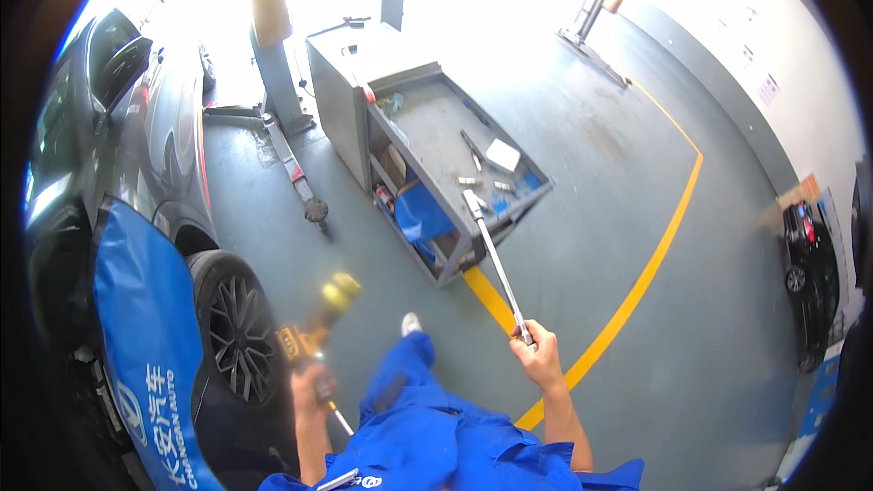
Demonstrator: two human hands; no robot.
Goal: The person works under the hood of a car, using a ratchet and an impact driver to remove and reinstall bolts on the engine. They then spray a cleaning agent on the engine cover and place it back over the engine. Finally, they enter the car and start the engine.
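Observation:
My right hand point(539, 354) grips the lower end of a long chrome ratchet or breaker bar point(500, 269). Its head point(472, 203), which seems to carry a socket, points away from me and overlaps the near corner of a tool cart in my view. In my left hand point(311, 385) is a yellow and black cordless power tool point(300, 341), probably an impact wrench, blurred by motion. A thin metal rod point(341, 419) shows just below that hand; whether I hold it too is unclear. Beside the left hand stands a dark car wheel point(240, 331).
A grey tool cart point(436, 109) ahead carries small parts and a white box point(502, 155). A blue fender cover point(146, 300) hangs over the grey car point(164, 143) at left. A lift arm point(290, 167) reaches low over the floor near a lift post point(273, 61). Yellow lines mark the floor.

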